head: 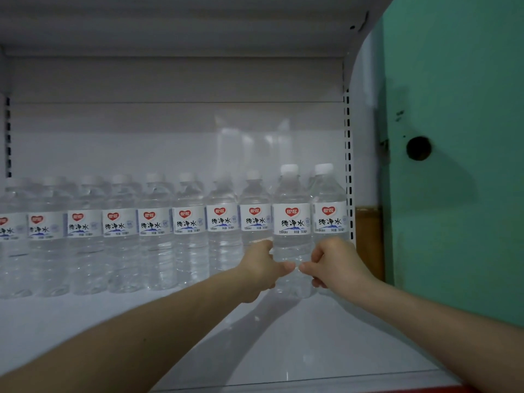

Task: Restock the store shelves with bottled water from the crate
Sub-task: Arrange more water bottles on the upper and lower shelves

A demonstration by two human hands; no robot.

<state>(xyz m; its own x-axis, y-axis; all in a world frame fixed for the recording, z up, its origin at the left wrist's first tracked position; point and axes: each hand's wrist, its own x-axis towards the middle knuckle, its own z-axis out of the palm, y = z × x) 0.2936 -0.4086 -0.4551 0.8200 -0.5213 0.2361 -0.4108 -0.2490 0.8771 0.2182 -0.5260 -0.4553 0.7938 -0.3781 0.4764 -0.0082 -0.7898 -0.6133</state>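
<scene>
A clear water bottle (292, 219) with a white cap and a red-heart label stands upright on the white shelf (283, 350), second from the right end of a row. My left hand (261, 266) grips its lower body from the left. My right hand (337, 265) grips it from the right, thumbs nearly meeting in front. Another bottle (330, 214) stands right of it against the shelf upright. Several more bottles (156, 228) line up to the left, labels facing me. No crate is in view.
A slotted upright (349, 165) bounds the shelf on the right, and a green wall (453, 165) with a dark hole (419, 148) lies beyond it. The shelf above (170, 24) overhangs the row. Bare shelf surface stretches in front of the bottles.
</scene>
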